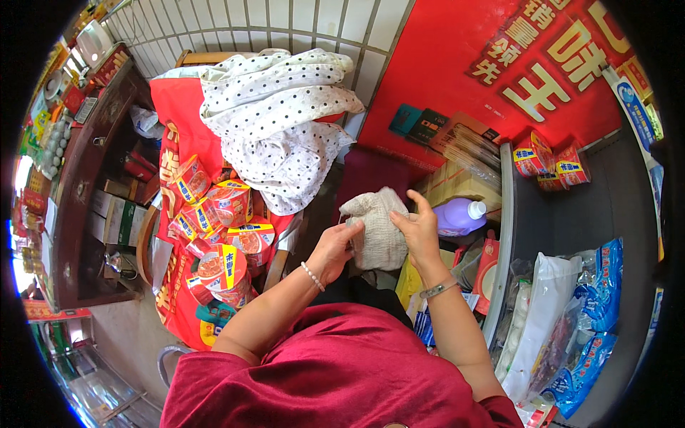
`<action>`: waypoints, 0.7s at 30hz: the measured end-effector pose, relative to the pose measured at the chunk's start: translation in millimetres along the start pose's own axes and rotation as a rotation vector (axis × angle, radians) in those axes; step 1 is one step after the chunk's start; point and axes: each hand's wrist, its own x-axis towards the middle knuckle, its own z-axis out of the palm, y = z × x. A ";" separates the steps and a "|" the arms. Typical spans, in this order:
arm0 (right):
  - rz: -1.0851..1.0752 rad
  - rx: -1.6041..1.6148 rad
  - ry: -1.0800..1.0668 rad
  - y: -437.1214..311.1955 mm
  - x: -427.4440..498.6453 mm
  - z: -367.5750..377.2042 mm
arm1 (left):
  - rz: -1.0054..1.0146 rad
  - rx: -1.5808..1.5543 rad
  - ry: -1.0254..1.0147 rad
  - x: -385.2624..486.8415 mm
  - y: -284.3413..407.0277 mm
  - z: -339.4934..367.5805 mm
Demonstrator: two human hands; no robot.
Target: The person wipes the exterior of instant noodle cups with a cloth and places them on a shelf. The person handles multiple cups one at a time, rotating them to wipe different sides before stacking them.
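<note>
A beige cloth (379,235) with a ribbed, loosely woven look hangs between my two hands, in front of my dark red top. My left hand (334,247) pinches its left edge between thumb and fingers. On the other side, my right hand (420,227) has the thumb on the cloth's upper right part, with the index finger raised away. The cloth is folded or bunched, and its far side is hidden. Just right of my right hand stands a purple plastic bottle (455,218) with a white cap.
Several instant noodle cups (222,267) lie on a red-covered chair (179,107) at left, below a white polka-dot cloth (283,117). A dark wooden cabinet (85,176) stands farther left. On the dark shelf (556,219) at right are noodle cups (575,166) and blue packets (602,289).
</note>
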 end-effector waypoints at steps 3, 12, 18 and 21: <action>-0.043 -0.088 -0.097 0.3 0.7 -1.2 | 0.253 0.194 0.016 -2.3 -4.4 -12.2; -0.206 -0.744 -0.214 13.2 1.7 -4.3 | 0.444 0.439 -0.089 -5.9 8.8 -18.7; 0.129 -0.013 -0.350 23.8 0.7 -17.8 | 0.349 0.244 -0.123 -7.7 3.4 -15.9; 0.239 0.315 -0.366 40.5 -12.6 -4.5 | 0.372 0.230 -0.132 -11.1 0.4 -8.6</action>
